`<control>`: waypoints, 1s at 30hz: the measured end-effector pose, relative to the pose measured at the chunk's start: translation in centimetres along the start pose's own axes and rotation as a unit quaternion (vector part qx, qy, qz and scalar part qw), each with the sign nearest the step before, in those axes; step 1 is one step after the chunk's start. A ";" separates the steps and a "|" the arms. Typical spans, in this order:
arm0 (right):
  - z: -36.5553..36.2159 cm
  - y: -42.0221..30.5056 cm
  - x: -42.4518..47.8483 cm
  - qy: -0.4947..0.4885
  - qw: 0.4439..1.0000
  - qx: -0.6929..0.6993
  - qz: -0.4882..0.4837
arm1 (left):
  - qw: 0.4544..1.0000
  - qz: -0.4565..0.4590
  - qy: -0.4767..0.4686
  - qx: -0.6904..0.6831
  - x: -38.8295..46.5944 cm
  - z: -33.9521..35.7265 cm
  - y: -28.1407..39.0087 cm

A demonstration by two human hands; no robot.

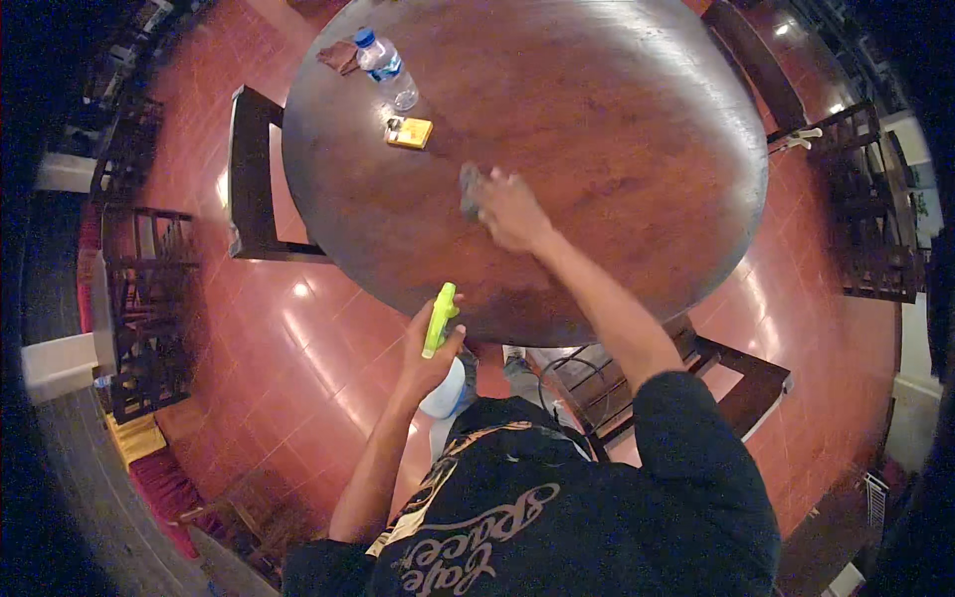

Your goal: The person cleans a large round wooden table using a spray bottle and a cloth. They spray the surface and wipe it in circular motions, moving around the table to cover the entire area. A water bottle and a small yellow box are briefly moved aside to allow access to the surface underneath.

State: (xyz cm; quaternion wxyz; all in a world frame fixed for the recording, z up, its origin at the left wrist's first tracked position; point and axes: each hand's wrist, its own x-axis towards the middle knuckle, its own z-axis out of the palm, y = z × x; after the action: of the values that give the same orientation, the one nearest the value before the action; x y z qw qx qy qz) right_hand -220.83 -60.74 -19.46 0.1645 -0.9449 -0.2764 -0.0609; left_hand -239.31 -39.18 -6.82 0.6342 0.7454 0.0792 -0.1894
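Note:
My right hand (513, 210) presses a grey cloth (470, 192) on the round dark wooden table (597, 186); hand and cloth are slightly blurred. Below the table's near left edge, my left hand (436, 339) is closed around a spray bottle with a yellow-green trigger head (442, 319) and a pale body (444, 392). A yellow box (409, 133), which looks like a cigarette pack, lies on the table to the left of the cloth. Behind it stands a clear plastic water bottle with a blue cap (386, 69), beside a crumpled brown cloth (339, 57).
A dark wooden chair or bench (254, 179) stands left of the table, another (739, 380) at the near right and a third (757, 63) at the far right. Stacked dark chairs (153, 298) line the left side. The floor (321, 373) is of reddish tiles.

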 end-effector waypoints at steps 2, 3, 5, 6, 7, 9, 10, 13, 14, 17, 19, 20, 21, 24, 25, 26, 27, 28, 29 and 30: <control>-0.4 -3.0 -6.0 -0.023 0.998 0.056 -0.024 | 1.000 0.014 -0.009 -0.004 0.3 0.0 0.3; -1.1 -3.2 -9.3 -0.013 0.996 0.081 -0.040 | 1.000 0.019 -0.002 -0.014 0.6 0.0 0.4; -2.9 -1.6 -15.4 -0.064 0.997 0.035 0.011 | 0.999 0.018 0.005 -0.036 1.0 0.2 0.2; -3.9 0.7 -17.5 -0.066 0.995 0.007 0.078 | 1.000 0.018 -0.002 -0.007 1.2 0.1 0.1; -5.0 2.9 -19.5 -0.076 0.986 -0.031 0.145 | 1.000 0.027 -0.001 -0.005 1.3 0.1 -0.1; -7.2 7.8 -21.2 -0.037 0.957 -0.091 0.273 | 0.999 0.041 0.005 0.005 1.3 0.1 -0.3; -7.7 10.0 -20.3 0.030 0.946 -0.091 0.310 | 0.999 0.048 0.004 -0.008 1.2 0.2 -0.4; -7.8 12.5 -15.3 0.089 0.908 -0.123 0.392 | 1.000 0.014 0.001 -0.009 1.3 0.5 -0.2; -8.1 12.2 -14.0 -0.004 0.936 -0.075 0.344 | 1.000 0.027 0.000 -0.015 1.3 0.8 -0.1; -4.5 5.0 -9.7 -0.176 0.940 -0.086 0.281 | 0.999 0.050 -0.007 0.001 1.9 1.7 0.5; -3.6 -1.0 -13.0 -0.032 0.990 -0.017 0.136 | 0.998 0.050 -0.026 0.037 2.4 2.0 1.1; -4.1 -1.8 -15.1 -0.001 0.994 -0.004 0.113 | 0.996 0.077 -0.026 0.035 2.6 2.4 1.3; -5.0 -1.9 -18.0 -0.011 0.994 0.011 0.106 | 0.995 0.089 -0.023 0.032 2.8 2.7 1.6; -9.0 2.8 -25.8 -0.076 0.953 0.148 0.253 | 0.997 0.065 -0.030 0.025 3.0 3.2 2.3; -9.7 4.7 -27.4 -0.036 0.944 0.066 0.322 | 0.998 0.056 -0.031 0.028 3.1 3.3 2.5; -9.8 6.2 -28.3 0.008 0.922 -0.013 0.388 | 0.998 0.045 -0.028 0.023 3.1 3.5 2.5; -10.0 8.1 -28.8 0.083 0.922 -0.062 0.372 | 0.998 0.046 -0.038 0.023 3.1 3.6 2.5; -9.9 9.5 -29.1 0.100 0.900 -0.089 0.414 | 0.997 0.052 -0.045 0.026 3.1 3.7 2.5; -9.2 9.6 -28.7 0.131 0.905 -0.102 0.393 | 0.996 0.062 -0.050 0.031 3.2 3.7 2.4; -8.1 9.1 -27.8 0.131 0.902 -0.101 0.399 | 0.997 0.060 -0.046 0.031 3.2 3.8 2.3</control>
State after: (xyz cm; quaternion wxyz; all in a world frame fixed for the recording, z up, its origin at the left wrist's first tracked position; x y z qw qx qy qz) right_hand -239.43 -84.68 -20.05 0.1129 -0.9713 0.1550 -0.1407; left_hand -236.20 -43.69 -6.39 0.6237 0.7588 -0.0007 -0.1877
